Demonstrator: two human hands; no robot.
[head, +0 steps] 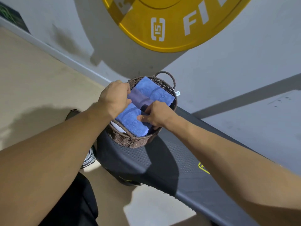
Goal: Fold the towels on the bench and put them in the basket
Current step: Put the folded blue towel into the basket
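Folded blue towel (130, 119): lies in the wicker basket (130, 141), nearest its front rim. Your right hand (157, 115) pinches the towel's edge; your left hand (114, 97) curls over a purple towel (138, 97) behind. Step: seating. Next, likely: press flat, let go.

A brown woven basket (130, 141) is set on the end of a dark padded bench (187, 168); folded blue towels (153, 89) and a purple towel (138, 97) are packed inside it; the left hand (114, 99) is curled over the purple towel at the basket's left rim; the right hand (156, 115) is pressed on the near blue towel, thumb flat on the cloth; a yellow weight plate (171, 30) is seen above, against the grey wall (228, 66).
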